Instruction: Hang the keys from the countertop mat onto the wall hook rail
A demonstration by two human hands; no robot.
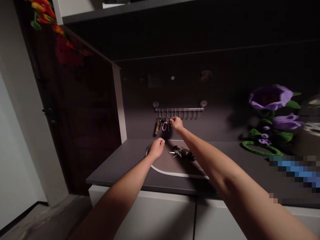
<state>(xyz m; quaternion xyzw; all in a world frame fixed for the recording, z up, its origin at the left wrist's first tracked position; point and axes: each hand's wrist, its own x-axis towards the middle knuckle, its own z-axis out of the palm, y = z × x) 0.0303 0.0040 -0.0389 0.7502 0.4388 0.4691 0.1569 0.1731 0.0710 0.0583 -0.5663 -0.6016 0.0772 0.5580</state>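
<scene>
A clear rail with a row of hooks (185,109) is fixed to the dark back panel. On its left hooks hang keys (168,124), a pink loop (164,126) and a brown tag with lettering (157,127). My right hand (177,124) is closed in a pinch just right of the hanging keys; what its fingertips hold, if anything, is too small to tell. Lower and to the left, my left hand (156,149) is curled closed above the mat, its inner side hidden. A loose bunch of keys (177,151) lies on the brown mat (165,166) between my arms.
The dark countertop (110,166) tops white cabinets (160,213), with a shelf (150,8) overhead. Purple fabric flowers (271,98) and a green ring (260,151) stand at right. Orange flowers (46,15) hang upper left, near a dark door (85,110).
</scene>
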